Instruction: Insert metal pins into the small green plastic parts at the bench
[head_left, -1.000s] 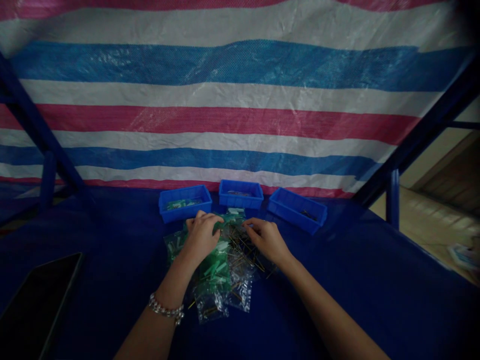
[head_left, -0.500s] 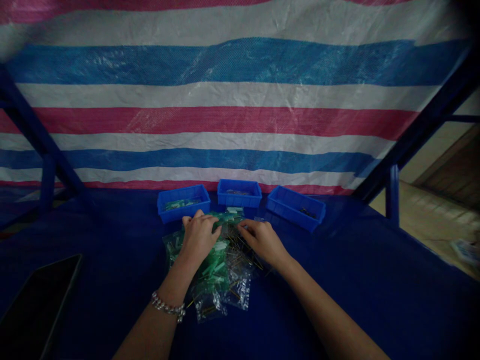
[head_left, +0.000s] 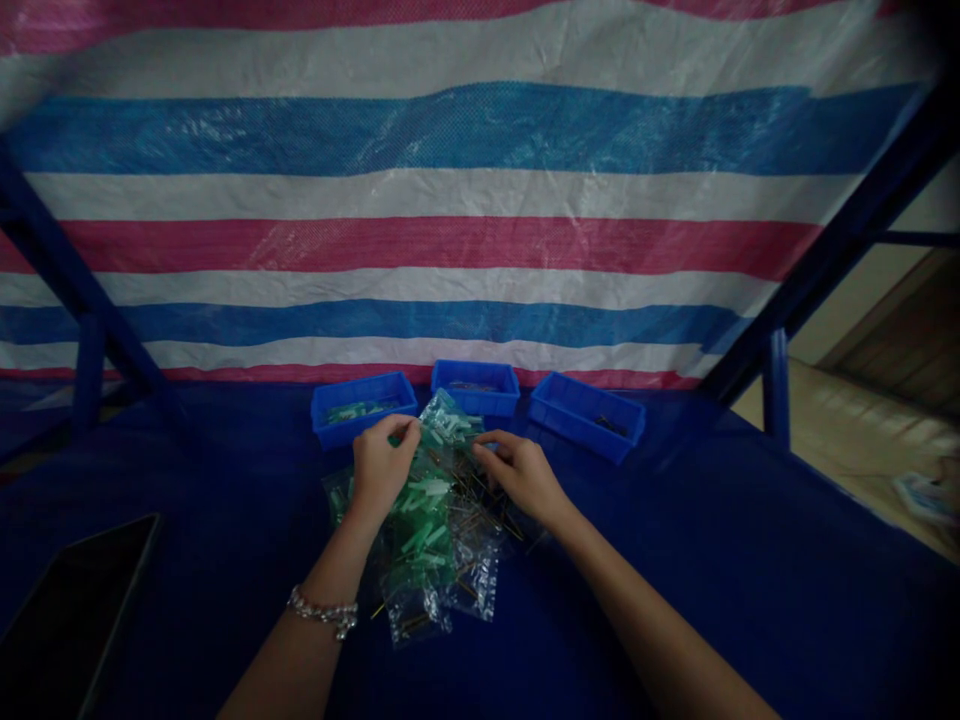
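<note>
A striped tarp (head_left: pixel 450 200) is hanging as the back wall, closing off the far edge of the blue-covered table (head_left: pixel 712 560), which is lying open and bare to the right of the work. Blue frame posts (head_left: pixel 776 385) are bounding both sides. A dark tablet (head_left: pixel 67 620) is sitting at the near left edge. Three blue bins (head_left: pixel 480 385) are lining the tarp's foot, just behind a pile of clear bags (head_left: pixel 435 540) holding green pieces and thin pins. The left hand (head_left: pixel 379 465) is pinching the corner of a lifted bag (head_left: pixel 446 420), fingers closed on it, just in front of the bins. The right hand (head_left: pixel 517 475) is resting on the pile, fingers curled; whether they are gripping anything is unclear.
</note>
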